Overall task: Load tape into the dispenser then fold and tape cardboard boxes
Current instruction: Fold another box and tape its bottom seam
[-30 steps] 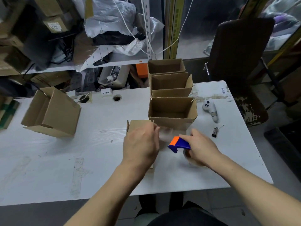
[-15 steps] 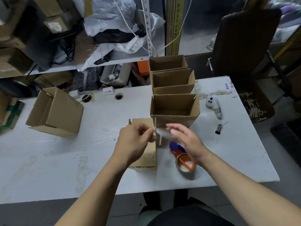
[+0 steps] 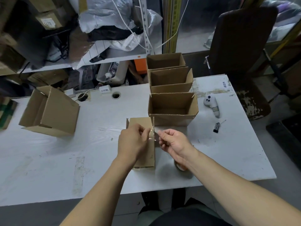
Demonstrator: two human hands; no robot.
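Hands pinch clear tape strip (image 3: 154,133) over small box (image 3: 145,154); left hand (image 3: 132,143), right hand (image 3: 173,141) fingers curled.

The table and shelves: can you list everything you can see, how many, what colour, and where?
White worktable: one, white, fills the middle.
Open brown cardboard boxes: three, brown, in a row from the table's far edge toward the person.
Tipped brown cardboard box: one, brown, on the table's left.
Small brown cardboard box being taped: one, brown, under the hands.
Clear tape strip: one, see-through, between the fingers.
Tape roll: one, mostly hidden under the right wrist.
White handheld controller: one, white, table's right.
Black binder clip: one, black, near the controller.
Dark chair: one, beyond the table's right corner.
Cluttered shelf: bags, cables, boxes; uncountable.
Left hand: pinching the tape.
Right hand: pinching the tape.
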